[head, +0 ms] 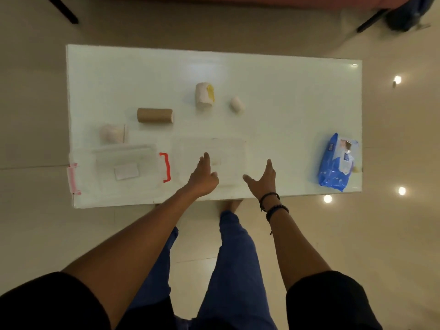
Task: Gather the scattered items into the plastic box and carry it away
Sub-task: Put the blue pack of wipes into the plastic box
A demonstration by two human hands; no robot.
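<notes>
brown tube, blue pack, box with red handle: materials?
Brown tube: looks like matte cardboard, plain kraft colour. Blue pack: soft glossy plastic film, creased, with highlights. Box with red handle: clear, slightly frosted plastic, since the table shows through; the handle looks like opaque plastic.

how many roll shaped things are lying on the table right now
4: a brown cardboard tube left of centre, a white roll with a yellow end mid-table, a small white roll right of it, a pale wrapped roll far left.

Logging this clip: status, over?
Left hand and right hand open, empty, over clear plastic box. Cardboard tube, rolls, blue wipes pack ungathered. Nothing blocking.
</notes>
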